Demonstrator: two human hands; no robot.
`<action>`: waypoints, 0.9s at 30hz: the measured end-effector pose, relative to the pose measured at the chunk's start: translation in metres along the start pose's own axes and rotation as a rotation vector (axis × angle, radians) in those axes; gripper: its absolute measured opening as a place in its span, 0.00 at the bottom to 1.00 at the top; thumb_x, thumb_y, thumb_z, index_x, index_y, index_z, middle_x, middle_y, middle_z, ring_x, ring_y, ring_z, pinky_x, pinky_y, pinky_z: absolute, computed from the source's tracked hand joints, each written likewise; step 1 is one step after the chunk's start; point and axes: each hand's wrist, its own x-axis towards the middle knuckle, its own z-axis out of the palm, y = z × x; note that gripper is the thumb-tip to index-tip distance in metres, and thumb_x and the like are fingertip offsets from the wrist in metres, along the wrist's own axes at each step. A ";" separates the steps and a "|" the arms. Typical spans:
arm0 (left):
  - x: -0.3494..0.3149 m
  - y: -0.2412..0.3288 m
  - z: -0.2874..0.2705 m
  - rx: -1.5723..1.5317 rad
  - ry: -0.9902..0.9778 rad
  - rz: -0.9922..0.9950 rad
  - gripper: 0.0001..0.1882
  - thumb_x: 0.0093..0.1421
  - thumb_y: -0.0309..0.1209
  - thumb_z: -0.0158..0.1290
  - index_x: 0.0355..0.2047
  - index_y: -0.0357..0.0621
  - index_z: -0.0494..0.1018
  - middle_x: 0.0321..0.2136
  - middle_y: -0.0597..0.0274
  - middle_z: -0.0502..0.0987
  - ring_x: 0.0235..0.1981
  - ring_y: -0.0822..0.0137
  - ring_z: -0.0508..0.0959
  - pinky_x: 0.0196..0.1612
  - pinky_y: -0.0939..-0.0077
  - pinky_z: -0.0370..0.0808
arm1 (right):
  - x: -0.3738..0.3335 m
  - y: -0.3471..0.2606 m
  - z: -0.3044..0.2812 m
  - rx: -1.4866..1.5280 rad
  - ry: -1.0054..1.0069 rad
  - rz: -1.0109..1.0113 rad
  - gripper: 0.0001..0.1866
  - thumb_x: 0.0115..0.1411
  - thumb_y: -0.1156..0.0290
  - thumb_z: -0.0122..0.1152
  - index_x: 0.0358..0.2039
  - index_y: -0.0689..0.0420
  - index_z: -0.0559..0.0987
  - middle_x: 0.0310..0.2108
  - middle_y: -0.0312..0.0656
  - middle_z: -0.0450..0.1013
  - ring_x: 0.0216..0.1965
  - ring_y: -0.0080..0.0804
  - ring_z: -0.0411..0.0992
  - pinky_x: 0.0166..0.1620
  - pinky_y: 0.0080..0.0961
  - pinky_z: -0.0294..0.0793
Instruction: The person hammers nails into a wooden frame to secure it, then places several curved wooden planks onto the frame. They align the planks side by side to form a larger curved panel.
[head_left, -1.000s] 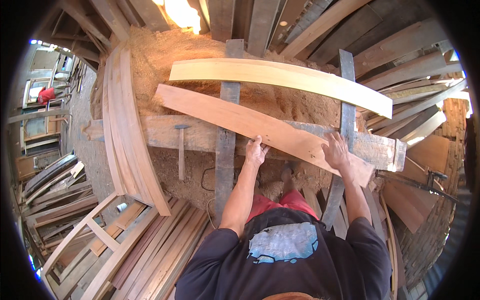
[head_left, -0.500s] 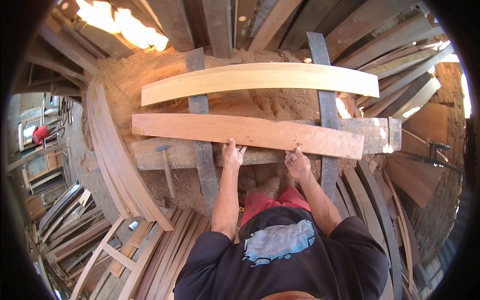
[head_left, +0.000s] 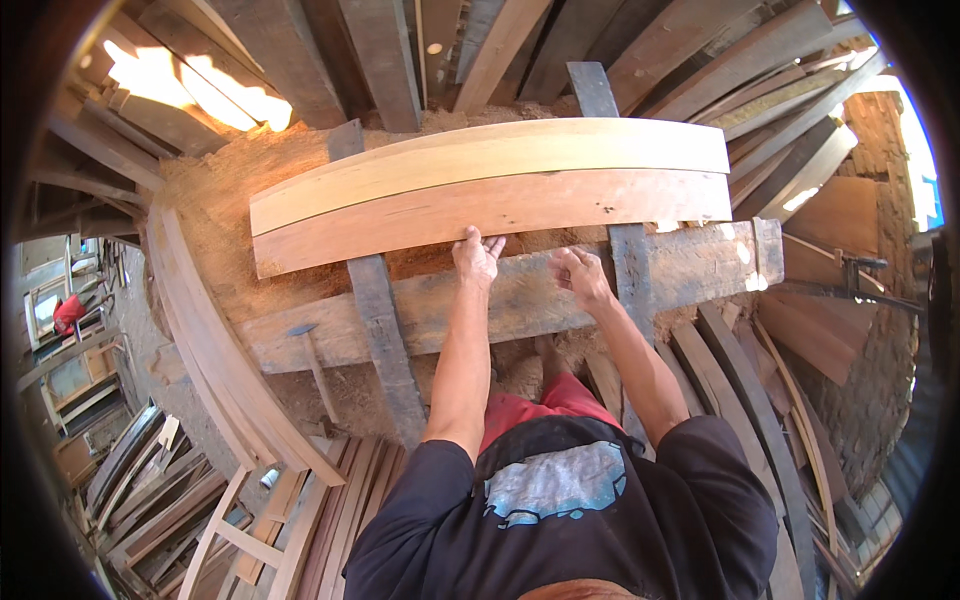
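Observation:
A reddish-brown board point(head_left: 400, 216) now lies against the near edge of a pale, curved board point(head_left: 480, 155), their long sides meeting. Both rest across two dark crosspieces, the left one point(head_left: 385, 340) and the right one point(head_left: 628, 270). My left hand point(head_left: 477, 257) grips the near edge of the reddish-brown board left of its middle, thumb over the top face and fingers at the edge. My right hand point(head_left: 583, 277) is off the board, a little nearer to me, its fingers curled with nothing visible in them.
A thick weathered plank point(head_left: 540, 290) runs beneath the crosspieces. A hammer point(head_left: 315, 370) leans left of them. Curved boards point(head_left: 215, 350) are stacked at left, with more point(head_left: 735, 400) at right. Sawdust point(head_left: 220, 200) covers the ground behind; dark timbers point(head_left: 385, 65) stand at the back.
The reddish-brown board has moved away from me, closing the gap to the pale board. My right hand has let go of its near edge and curled; my left hand stays on it.

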 end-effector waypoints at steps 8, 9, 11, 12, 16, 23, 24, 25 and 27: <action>-0.093 0.062 0.027 1.525 -0.132 0.433 0.29 0.59 0.43 0.65 0.50 0.33 0.69 0.49 0.41 0.76 0.52 0.50 0.76 0.50 0.52 0.76 | 0.030 -0.107 0.018 -0.924 0.258 -0.870 0.18 0.65 0.60 0.59 0.48 0.60 0.78 0.40 0.56 0.79 0.42 0.58 0.76 0.47 0.48 0.74; -0.098 0.067 0.025 1.729 -0.110 0.758 0.32 0.58 0.44 0.66 0.53 0.34 0.68 0.52 0.40 0.75 0.51 0.48 0.76 0.50 0.51 0.74 | 0.048 -0.125 0.027 -0.900 0.307 -1.029 0.19 0.65 0.58 0.59 0.49 0.59 0.78 0.42 0.55 0.79 0.45 0.57 0.75 0.50 0.48 0.73; -0.094 0.083 0.019 1.847 -0.086 0.904 0.49 0.50 0.44 0.71 0.65 0.36 0.59 0.67 0.30 0.55 0.67 0.38 0.57 0.68 0.44 0.55 | 0.072 -0.177 0.065 -1.089 0.276 -0.976 0.22 0.65 0.55 0.60 0.51 0.58 0.77 0.51 0.53 0.76 0.53 0.55 0.71 0.56 0.48 0.68; -0.083 0.089 0.015 1.933 -0.088 0.957 0.53 0.48 0.44 0.72 0.68 0.37 0.56 0.69 0.29 0.49 0.70 0.36 0.51 0.70 0.43 0.50 | 0.098 -0.186 0.080 -1.157 0.293 -1.056 0.24 0.64 0.53 0.60 0.53 0.57 0.77 0.54 0.52 0.74 0.55 0.54 0.69 0.58 0.48 0.66; -0.041 0.119 0.020 2.135 -0.189 0.972 0.62 0.45 0.43 0.73 0.73 0.41 0.48 0.72 0.28 0.41 0.74 0.32 0.39 0.74 0.42 0.39 | 0.178 -0.187 0.120 -1.399 0.167 -0.935 0.33 0.62 0.47 0.61 0.63 0.50 0.72 0.64 0.49 0.66 0.65 0.53 0.62 0.67 0.50 0.58; -0.021 0.128 0.002 2.161 -0.321 1.000 0.63 0.43 0.42 0.73 0.73 0.45 0.47 0.73 0.35 0.44 0.75 0.39 0.41 0.75 0.48 0.39 | 0.164 -0.177 0.139 -1.609 -0.043 -0.620 0.38 0.60 0.46 0.63 0.68 0.41 0.65 0.64 0.46 0.67 0.66 0.53 0.61 0.67 0.56 0.57; -0.023 0.132 0.006 2.167 -0.340 0.991 0.62 0.43 0.41 0.72 0.73 0.45 0.48 0.73 0.36 0.45 0.75 0.40 0.42 0.75 0.48 0.39 | 0.169 -0.176 0.135 -1.602 -0.054 -0.630 0.39 0.59 0.47 0.64 0.69 0.40 0.63 0.64 0.46 0.66 0.65 0.53 0.61 0.67 0.56 0.57; -0.027 0.133 0.010 2.173 -0.365 0.979 0.61 0.43 0.40 0.72 0.73 0.46 0.48 0.73 0.37 0.46 0.75 0.41 0.44 0.75 0.49 0.40 | 0.170 -0.171 0.131 -1.604 -0.027 -0.659 0.39 0.59 0.47 0.64 0.69 0.40 0.63 0.64 0.46 0.66 0.65 0.53 0.61 0.67 0.55 0.57; -0.022 0.127 -0.001 2.179 -0.281 1.064 0.58 0.44 0.37 0.70 0.73 0.46 0.50 0.72 0.38 0.48 0.75 0.42 0.45 0.75 0.49 0.41 | 0.176 -0.160 0.135 -1.605 0.004 -0.727 0.38 0.60 0.49 0.64 0.69 0.40 0.63 0.64 0.47 0.65 0.65 0.53 0.61 0.67 0.55 0.56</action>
